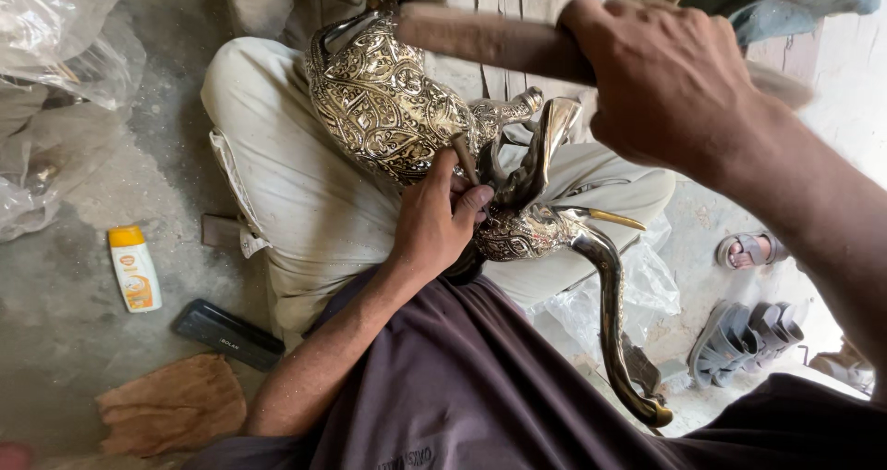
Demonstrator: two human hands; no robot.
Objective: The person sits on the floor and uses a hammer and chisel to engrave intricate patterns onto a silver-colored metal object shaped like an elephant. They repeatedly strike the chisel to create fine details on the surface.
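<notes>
An ornate engraved metal figure (388,109), silver and brass coloured with curved legs, lies across my lap. My left hand (439,220) pinches a short metal chisel (464,158) upright against the figure's middle. My right hand (665,82) is raised above it, fingers wrapped round a wooden mallet handle (490,40) that stretches to the left. One long curved leg (610,313) of the figure reaches down toward the floor at the right.
On the concrete floor at the left lie a yellow-capped white tube (135,268), a flat black case (226,334) and a brown cloth (171,405). Clear plastic bags (55,54) sit at the upper left. Grey sandals (744,341) lie at the right.
</notes>
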